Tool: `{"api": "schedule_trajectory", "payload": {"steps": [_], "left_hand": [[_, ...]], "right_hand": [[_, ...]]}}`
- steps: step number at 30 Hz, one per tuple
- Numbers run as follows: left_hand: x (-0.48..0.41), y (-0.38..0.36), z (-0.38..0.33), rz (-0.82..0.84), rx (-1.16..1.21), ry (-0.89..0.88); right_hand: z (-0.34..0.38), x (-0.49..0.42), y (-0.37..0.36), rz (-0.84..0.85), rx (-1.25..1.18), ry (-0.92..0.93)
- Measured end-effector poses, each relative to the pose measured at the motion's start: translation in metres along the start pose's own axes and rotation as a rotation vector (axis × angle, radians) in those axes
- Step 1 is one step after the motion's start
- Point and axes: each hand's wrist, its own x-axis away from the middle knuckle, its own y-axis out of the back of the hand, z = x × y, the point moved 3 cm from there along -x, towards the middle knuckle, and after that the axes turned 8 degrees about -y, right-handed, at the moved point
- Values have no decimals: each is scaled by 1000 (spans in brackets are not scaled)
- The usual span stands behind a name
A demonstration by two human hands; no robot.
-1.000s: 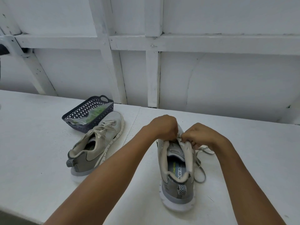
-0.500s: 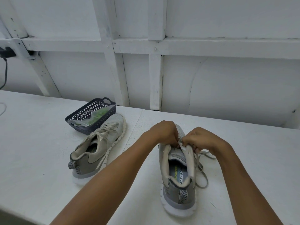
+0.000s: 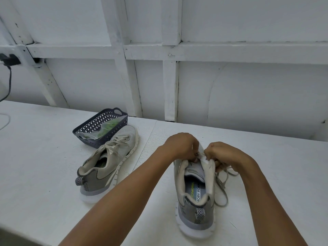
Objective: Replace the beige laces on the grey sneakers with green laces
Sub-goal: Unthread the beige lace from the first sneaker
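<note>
Both my forearms are bare up to the frame's edge, and my left hand (image 3: 180, 147) and right hand (image 3: 224, 153) are bare too; one left fingernail perhaps looks dark.

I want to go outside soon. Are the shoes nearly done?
Not yet, nothing is finished. The left hand and right hand pinch the near sneaker, whose beige lace hangs loose. The other sneaker is laced beige, and the green laces lie bagged in the basket.

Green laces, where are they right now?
In the head view, the green laces lie in a clear bag inside the dark basket, on the table's left side, just behind the laced sneaker.
</note>
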Motion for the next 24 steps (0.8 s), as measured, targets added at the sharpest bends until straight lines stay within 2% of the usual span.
{"api": "schedule_trajectory", "payload": {"steps": [5,14,18,21,24], "left_hand": [[2,1,0,-41,-19,-74],[1,-4,-7,-81,-12,-156],[8,1,8,-286,53,23],[16,7,31,-453,271,239],[22,14,43,-464,510,314]], "right_hand": [[-10,-2,3,28,-99,-18],[-13,-3,0,38,-120,-28],[-19,-2,2,50,-108,-16],[-20,1,3,70,-78,-10],[-20,0,1,64,-65,-11]]}}
